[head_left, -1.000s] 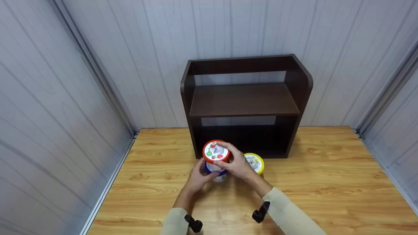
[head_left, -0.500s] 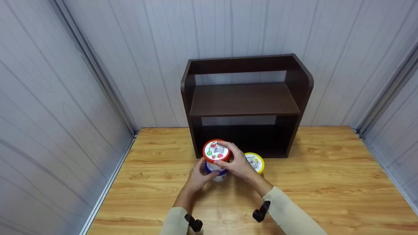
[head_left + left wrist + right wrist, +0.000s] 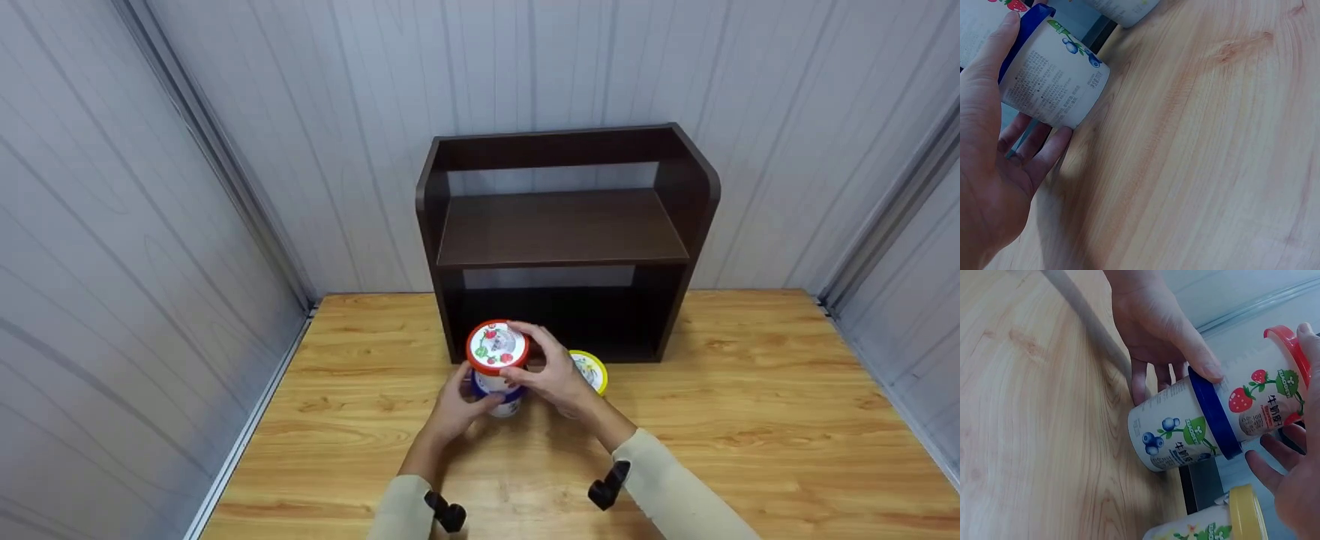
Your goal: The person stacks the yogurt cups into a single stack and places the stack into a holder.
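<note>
While the left hand [image 3: 454,412] is gripping the blue-lidded cup [image 3: 1176,427], thumb lying across its rim and fingers curving behind it, the right hand [image 3: 561,379] is loosely surrounding the red-lidded cup [image 3: 1264,388] on top; whether it is truly holding that cup or only touching it, I cannot tell. Compared with half a second ago, the right hand is sitting slightly farther right, leaving more of the red lid [image 3: 496,347] showing and covering more of the yellow-lidded cup [image 3: 589,371]. That is suggesting an easing grip: the upper cup is probably resting its weight on the lower one, so the stacking is looking nearly settled. The pair is standing on the table [image 3: 360,420] before the dark shelf [image 3: 562,225], and the yellow-lidded cup is standing apart from it, just beside the right hand.

From the head, most of the left fingers are hiding behind the blue-lidded cup; the left wrist view is showing them reaching toward its base. Only the right wrist view is showing the fruit pictures fully, along with right-hand fingers hanging partly clear of the upper cup's wall.
</note>
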A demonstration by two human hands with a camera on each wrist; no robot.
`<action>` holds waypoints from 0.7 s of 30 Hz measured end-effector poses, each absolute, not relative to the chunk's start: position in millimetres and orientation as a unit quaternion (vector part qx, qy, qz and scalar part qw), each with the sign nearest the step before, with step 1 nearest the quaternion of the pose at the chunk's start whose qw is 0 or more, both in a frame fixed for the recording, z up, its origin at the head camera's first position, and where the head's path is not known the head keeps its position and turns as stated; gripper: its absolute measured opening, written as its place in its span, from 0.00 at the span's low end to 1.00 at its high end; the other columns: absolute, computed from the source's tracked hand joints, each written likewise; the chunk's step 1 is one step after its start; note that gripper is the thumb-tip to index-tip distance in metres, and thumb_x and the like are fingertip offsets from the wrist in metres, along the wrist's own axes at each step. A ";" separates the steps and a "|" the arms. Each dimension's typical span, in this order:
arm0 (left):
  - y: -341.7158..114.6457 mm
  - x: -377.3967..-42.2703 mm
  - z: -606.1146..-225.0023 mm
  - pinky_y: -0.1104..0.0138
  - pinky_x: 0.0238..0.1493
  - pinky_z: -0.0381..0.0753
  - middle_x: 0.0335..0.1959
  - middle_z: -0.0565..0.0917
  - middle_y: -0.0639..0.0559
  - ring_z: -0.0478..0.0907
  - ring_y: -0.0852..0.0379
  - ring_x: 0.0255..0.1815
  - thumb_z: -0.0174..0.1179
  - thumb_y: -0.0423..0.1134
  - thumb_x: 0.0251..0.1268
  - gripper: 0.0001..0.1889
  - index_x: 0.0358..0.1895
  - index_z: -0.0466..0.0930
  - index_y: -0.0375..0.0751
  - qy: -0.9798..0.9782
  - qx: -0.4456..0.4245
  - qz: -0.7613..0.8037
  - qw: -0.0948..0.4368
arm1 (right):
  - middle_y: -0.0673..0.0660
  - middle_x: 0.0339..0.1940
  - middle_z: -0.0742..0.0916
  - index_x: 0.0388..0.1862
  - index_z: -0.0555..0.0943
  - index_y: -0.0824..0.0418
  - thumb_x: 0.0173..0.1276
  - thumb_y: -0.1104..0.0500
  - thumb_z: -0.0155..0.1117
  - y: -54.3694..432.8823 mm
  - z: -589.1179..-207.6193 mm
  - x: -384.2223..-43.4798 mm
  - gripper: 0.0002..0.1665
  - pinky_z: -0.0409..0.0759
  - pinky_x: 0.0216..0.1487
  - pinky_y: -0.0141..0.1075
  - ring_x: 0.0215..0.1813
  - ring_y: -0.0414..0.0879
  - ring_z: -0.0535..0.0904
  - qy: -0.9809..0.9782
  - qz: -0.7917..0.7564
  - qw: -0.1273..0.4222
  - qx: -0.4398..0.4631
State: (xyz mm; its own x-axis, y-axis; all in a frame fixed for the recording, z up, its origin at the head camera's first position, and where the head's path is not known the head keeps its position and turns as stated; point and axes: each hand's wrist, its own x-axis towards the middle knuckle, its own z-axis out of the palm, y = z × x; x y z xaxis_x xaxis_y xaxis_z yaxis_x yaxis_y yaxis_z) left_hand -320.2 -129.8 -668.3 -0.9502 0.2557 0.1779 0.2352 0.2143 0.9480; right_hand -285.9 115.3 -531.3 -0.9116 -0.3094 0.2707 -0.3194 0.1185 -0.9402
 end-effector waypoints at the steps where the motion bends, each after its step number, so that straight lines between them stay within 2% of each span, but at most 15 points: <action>1: -130.2 -321.7 -670.1 0.58 0.70 0.86 0.74 0.83 0.45 0.84 0.48 0.69 0.84 0.57 0.64 0.47 0.84 0.72 0.53 0.778 0.156 0.608 0.011 | 0.68 0.74 0.79 0.85 0.73 0.59 0.71 0.58 0.85 116.8 -531.5 -286.2 0.48 0.88 0.68 0.39 0.67 0.51 0.84 -0.747 0.630 0.006 0.213; 6: -129.6 -329.0 -679.1 0.58 0.70 0.85 0.73 0.84 0.48 0.84 0.51 0.69 0.85 0.57 0.62 0.47 0.83 0.74 0.55 0.780 0.134 0.611 0.017 | 0.68 0.80 0.79 0.86 0.72 0.61 0.71 0.60 0.84 125.4 -530.5 -287.3 0.48 0.88 0.69 0.40 0.72 0.60 0.84 -0.753 0.616 0.029 0.231; 9: -129.7 -321.2 -667.9 0.58 0.71 0.85 0.72 0.84 0.46 0.83 0.49 0.69 0.85 0.56 0.62 0.47 0.83 0.74 0.53 0.784 0.151 0.602 0.005 | 0.69 0.82 0.78 0.86 0.72 0.62 0.72 0.60 0.83 131.1 -530.2 -287.7 0.48 0.90 0.70 0.49 0.74 0.66 0.84 -0.757 0.607 0.041 0.239; 13: -128.9 -319.6 -666.1 0.57 0.71 0.85 0.74 0.83 0.45 0.83 0.49 0.69 0.85 0.56 0.63 0.47 0.83 0.73 0.52 0.787 0.152 0.598 0.002 | 0.67 0.83 0.79 0.86 0.72 0.59 0.72 0.57 0.83 138.2 -529.6 -287.4 0.47 0.88 0.70 0.59 0.78 0.67 0.82 -0.767 0.598 0.044 0.229; 21: -127.7 -324.0 -670.9 0.47 0.77 0.81 0.75 0.83 0.45 0.82 0.43 0.73 0.87 0.57 0.58 0.51 0.84 0.73 0.54 0.777 0.129 0.616 0.021 | 0.66 0.85 0.78 0.86 0.73 0.56 0.73 0.58 0.83 151.8 -529.2 -286.1 0.47 0.87 0.70 0.63 0.79 0.69 0.81 -0.788 0.580 0.055 0.199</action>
State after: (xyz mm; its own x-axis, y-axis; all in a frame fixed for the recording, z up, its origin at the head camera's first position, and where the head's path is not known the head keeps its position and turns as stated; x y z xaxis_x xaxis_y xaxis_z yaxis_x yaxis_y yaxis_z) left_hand -324.0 -127.7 -670.9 -0.9657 0.2268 0.1261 0.1744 0.2075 0.9626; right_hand -286.1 151.8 -529.2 -0.9149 -0.2491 0.3177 -0.3772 0.2474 -0.8925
